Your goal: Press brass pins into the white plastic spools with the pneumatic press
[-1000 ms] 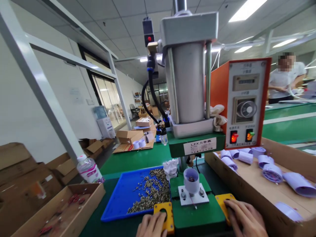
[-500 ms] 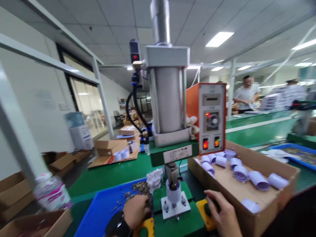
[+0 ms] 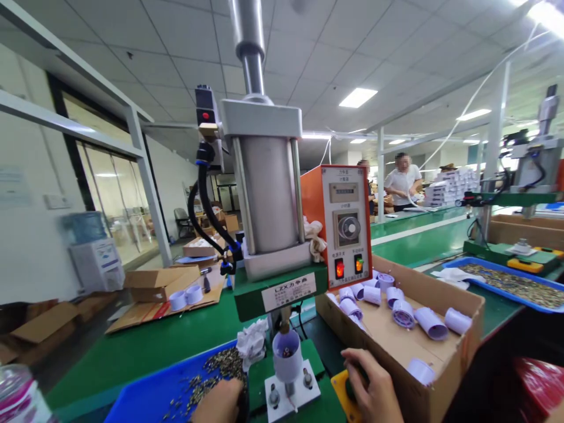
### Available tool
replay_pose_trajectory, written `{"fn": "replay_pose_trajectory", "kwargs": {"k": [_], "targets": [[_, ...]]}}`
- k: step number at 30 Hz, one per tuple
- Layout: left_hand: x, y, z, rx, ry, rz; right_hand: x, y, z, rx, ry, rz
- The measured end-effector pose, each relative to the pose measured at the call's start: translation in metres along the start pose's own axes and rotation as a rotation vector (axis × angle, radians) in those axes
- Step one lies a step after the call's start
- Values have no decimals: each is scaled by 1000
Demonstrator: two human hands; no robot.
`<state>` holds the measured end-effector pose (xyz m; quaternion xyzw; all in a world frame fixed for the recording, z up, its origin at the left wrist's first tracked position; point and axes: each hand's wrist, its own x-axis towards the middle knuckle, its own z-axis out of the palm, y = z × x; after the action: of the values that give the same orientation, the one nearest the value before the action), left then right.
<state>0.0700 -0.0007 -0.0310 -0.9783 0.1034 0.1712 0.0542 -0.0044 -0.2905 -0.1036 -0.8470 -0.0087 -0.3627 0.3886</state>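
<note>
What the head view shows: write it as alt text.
A lilac cup stands upright in a press; the person's right hand is at a yellow block, the left hand at a blue tray of small metal parts.

"LZX 力争鑫" is printed on the white label (image 3: pixel 289 292) of the green press head (image 3: pixel 248 304). On the orange control box (image 3: pixel 328 226), "计数器" is marked above the counter window (image 3: pixel 344 191), "计时器" above the dial (image 3: pixel 349 228) and "电源开关" above the red switch (image 3: pixel 339 269). The counter's digits cannot be made out.
</note>
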Motion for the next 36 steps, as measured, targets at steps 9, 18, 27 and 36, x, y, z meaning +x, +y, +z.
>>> {"fn": "replay_pose_trajectory", "kwargs": {"k": [9,18,27,36], "targets": [[-6,3,6,-46,46,41,18,-52,19,454,-368,253],[-19,-10,11,-186,171,-9,15,-102,64,757,-122,296],[-41,-21,14,-727,313,10,-11,-127,50,733,37,326],[-27,-24,11,-1126,325,-48,-152,-128,73,604,-145,509]]}}
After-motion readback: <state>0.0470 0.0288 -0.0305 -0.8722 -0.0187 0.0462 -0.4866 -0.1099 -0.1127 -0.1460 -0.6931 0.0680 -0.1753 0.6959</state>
